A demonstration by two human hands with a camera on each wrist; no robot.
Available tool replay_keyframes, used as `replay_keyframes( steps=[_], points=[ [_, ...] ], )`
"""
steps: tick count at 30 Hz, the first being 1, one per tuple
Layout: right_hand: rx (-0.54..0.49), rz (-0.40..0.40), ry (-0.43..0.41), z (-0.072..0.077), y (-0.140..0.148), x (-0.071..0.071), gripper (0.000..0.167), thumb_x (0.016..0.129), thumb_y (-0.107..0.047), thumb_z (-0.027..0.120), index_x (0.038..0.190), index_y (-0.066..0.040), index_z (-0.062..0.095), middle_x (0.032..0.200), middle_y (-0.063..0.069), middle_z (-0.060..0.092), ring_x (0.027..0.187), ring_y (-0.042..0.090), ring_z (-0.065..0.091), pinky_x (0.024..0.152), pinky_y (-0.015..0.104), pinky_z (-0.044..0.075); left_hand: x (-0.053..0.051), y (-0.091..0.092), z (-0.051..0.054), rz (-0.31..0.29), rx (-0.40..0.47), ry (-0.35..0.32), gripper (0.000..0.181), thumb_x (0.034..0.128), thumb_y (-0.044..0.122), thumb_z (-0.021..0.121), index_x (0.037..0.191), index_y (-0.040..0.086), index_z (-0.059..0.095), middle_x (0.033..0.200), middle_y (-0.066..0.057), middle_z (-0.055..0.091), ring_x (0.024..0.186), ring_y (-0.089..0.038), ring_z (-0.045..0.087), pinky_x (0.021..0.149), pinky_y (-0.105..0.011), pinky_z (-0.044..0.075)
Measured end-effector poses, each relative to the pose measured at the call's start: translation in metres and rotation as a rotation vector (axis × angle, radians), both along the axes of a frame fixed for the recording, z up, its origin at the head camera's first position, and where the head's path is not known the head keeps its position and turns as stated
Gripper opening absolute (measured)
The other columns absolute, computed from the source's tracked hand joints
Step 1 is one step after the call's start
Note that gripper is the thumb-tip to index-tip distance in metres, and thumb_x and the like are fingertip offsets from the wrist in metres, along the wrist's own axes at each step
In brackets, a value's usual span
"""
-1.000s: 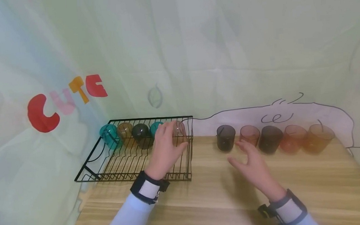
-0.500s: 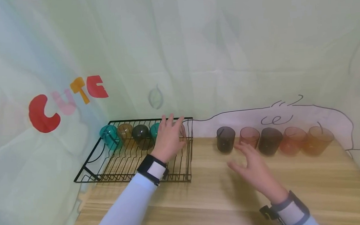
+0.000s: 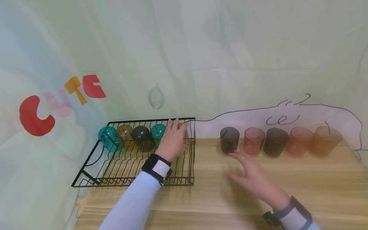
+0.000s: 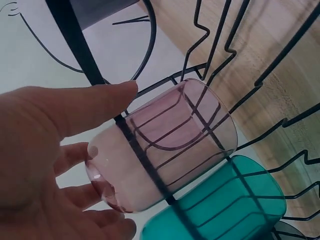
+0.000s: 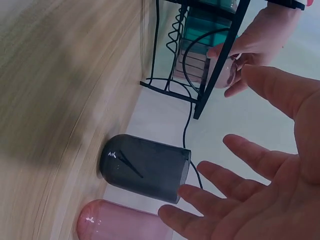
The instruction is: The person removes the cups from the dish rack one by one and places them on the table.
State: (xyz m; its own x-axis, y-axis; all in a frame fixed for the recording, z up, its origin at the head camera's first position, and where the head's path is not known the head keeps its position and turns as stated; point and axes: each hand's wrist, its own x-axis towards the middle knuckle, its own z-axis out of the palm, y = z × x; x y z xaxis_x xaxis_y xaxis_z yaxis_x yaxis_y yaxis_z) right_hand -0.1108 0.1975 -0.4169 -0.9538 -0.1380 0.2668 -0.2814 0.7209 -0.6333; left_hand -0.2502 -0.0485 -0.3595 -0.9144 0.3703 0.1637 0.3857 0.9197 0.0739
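My left hand (image 3: 172,143) is over the right end of the black wire rack (image 3: 192,180), its fingers spread at a pale pink glass (image 3: 186,137) that lies upside down there. In the left wrist view, the fingers of my left hand (image 4: 80,170) are at the base of the pink glass (image 4: 165,145), the thumb by a rack bar; whether they touch the glass I cannot tell. My right hand (image 3: 257,180) hovers with spread, empty fingers just in front of an upright dark grey glass (image 3: 229,140), which also shows in the right wrist view (image 5: 145,167).
Left of the pink glass, the rack holds a teal glass (image 3: 158,133), a dark one (image 3: 141,136), a brown one (image 3: 124,133) and another teal one (image 3: 108,138). Right of the grey glass stand a pink glass (image 3: 254,141), a dark one (image 3: 276,142), a red one (image 3: 299,142) and an amber one (image 3: 325,141).
My left hand has loosened, its fingers spreading and shifting slightly to the right over the pink glass. My right hand has moved a little left, towards the front of the grey glass.
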Motion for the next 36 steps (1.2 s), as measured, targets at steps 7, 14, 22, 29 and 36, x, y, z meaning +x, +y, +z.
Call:
replay_keyframes(
  steps=[7, 14, 22, 29, 36],
  points=[
    [-0.002, 0.006, -0.018, -0.003, -0.003, 0.002, 0.062, 0.081, -0.043, 0.069, 0.133, -0.013, 0.05, 0.146, 0.014, 0.039, 0.133, 0.035, 0.038, 0.106, 0.055, 0.035, 0.0, -0.001, 0.0, -0.043, -0.017, 0.041, 0.07, 0.0758, 0.016, 0.075, 0.138, 0.012, 0.043, 0.144, -0.02, 0.036, 0.134, -0.045, 0.031, 0.11, -0.051, 0.033],
    [0.004, -0.003, -0.012, -0.004, -0.006, 0.002, 0.06, 0.08, -0.038, 0.071, 0.132, -0.015, 0.051, 0.146, 0.013, 0.04, 0.132, 0.034, 0.04, 0.106, 0.054, 0.035, 0.006, -0.001, 0.003, -0.049, -0.002, 0.051, 0.056, 0.0755, 0.008, 0.072, 0.127, 0.014, 0.052, 0.127, -0.014, 0.049, 0.121, -0.038, 0.045, 0.093, -0.047, 0.05],
    [-0.011, 0.003, -0.005, -0.002, -0.008, 0.004, 0.06, 0.079, -0.034, 0.073, 0.131, -0.012, 0.052, 0.143, 0.013, 0.044, 0.132, 0.034, 0.041, 0.107, 0.054, 0.035, 0.012, -0.001, 0.004, -0.013, -0.018, 0.047, 0.057, 0.0777, 0.0, 0.067, 0.13, 0.017, 0.053, 0.118, -0.014, 0.053, 0.108, -0.034, 0.051, 0.072, -0.042, 0.056],
    [-0.001, 0.007, 0.008, 0.0, -0.008, 0.007, 0.06, 0.08, -0.036, 0.073, 0.131, -0.012, 0.052, 0.142, 0.011, 0.046, 0.13, 0.03, 0.043, 0.107, 0.051, 0.036, 0.016, -0.002, 0.003, -0.017, 0.006, 0.024, 0.047, 0.0793, 0.005, 0.069, 0.123, 0.017, 0.057, 0.107, -0.01, 0.059, 0.094, -0.024, 0.058, 0.067, -0.037, 0.056],
    [-0.013, 0.012, 0.004, 0.002, -0.008, 0.009, 0.059, 0.081, -0.036, 0.071, 0.132, -0.014, 0.052, 0.142, 0.008, 0.045, 0.132, 0.029, 0.041, 0.108, 0.05, 0.035, 0.019, -0.008, 0.004, -0.037, -0.002, 0.036, 0.047, 0.0818, 0.011, 0.067, 0.126, 0.016, 0.055, 0.105, -0.012, 0.059, 0.089, -0.023, 0.06, 0.061, -0.034, 0.055]
  ],
)
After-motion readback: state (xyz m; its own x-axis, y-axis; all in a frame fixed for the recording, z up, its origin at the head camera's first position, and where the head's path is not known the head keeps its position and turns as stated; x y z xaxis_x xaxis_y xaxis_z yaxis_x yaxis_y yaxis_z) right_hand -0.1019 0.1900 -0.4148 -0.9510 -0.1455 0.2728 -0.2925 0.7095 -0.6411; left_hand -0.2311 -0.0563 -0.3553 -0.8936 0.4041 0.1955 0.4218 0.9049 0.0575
